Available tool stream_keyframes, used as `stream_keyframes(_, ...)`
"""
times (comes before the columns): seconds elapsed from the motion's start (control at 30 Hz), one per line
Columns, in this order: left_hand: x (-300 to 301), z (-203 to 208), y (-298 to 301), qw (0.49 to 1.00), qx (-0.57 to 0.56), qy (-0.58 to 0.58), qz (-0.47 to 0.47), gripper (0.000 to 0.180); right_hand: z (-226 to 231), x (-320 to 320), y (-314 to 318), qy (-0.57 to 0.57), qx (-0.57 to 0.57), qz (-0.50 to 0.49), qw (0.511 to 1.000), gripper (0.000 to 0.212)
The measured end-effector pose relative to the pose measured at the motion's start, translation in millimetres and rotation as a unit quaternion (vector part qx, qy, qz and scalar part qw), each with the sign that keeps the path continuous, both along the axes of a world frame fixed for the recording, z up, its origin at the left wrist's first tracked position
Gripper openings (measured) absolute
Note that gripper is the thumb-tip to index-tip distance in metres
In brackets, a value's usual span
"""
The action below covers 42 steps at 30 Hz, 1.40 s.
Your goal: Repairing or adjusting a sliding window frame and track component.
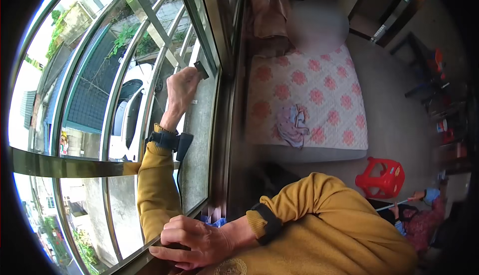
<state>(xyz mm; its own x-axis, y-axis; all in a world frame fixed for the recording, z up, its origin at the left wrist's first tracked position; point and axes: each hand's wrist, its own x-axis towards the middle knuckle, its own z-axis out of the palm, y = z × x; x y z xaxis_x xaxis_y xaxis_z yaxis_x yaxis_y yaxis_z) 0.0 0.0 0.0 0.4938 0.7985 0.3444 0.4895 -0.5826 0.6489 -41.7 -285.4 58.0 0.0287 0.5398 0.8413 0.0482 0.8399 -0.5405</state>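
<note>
Left hand (pixel 182 88) raised, fingers closed; right hand (pixel 192 242) curled low.

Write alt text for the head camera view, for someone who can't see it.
The left hand holds a small dark tool against a window pane, while the right hand grips the window frame below. Behind lies a flowered mattress and a red plastic stool.

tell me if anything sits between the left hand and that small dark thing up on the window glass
Nothing visible does. The left hand is already at the small dark tool, its fingertips closed on it against the window pane. The right hand rests apart, lower down on the window frame.
</note>
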Motion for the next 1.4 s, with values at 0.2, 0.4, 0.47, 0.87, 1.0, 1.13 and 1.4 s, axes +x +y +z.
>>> stream_keyframes(0.2, 16.5, -10.0, 11.9, 0.997, -0.009, -0.06, -0.038, 0.017, -4.7, 7.7, -2.6, 0.003, -0.003, 0.005, 1.0, 0.076)
stream_keyframes(0.4, 31.3, -14.3, 29.8, 0.998, -0.031, -0.053, -0.028, 0.018, -5.3, 6.2, -3.0, 0.002, 0.0, -0.007, 1.0, 0.078)
stream_keyframes(0.47, 27.2, -19.3, 35.3, 0.997, -0.042, -0.056, -0.007, 0.021, -4.2, 4.0, -4.3, -0.001, 0.003, -0.013, 1.0, 0.079)
stream_keyframes(0.87, -53.0, 41.4, -72.8, 0.979, -0.201, -0.037, -0.01, 0.017, -6.8, 0.6, -6.3, 0.006, 0.017, 0.005, 1.0, 0.071)
stream_keyframes(1.0, -109.0, 50.0, -112.8, 0.966, -0.257, -0.015, 0.015, 0.017, -3.0, -8.6, -11.1, 0.022, 0.017, 0.035, 0.999, 0.067)
stream_keyframes(1.13, -123.9, 21.5, -133.9, 0.957, -0.29, -0.018, -0.022, 0.012, -10.2, -0.7, -8.1, 0.009, 0.006, -0.003, 1.0, 0.068)
stream_keyframes(1.4, -164.4, 22.0, -172.1, 0.941, -0.332, 0.057, -0.022, 0.011, -6.5, -6.9, -11.6, 0.021, 0.006, -0.019, 1.0, 0.066)
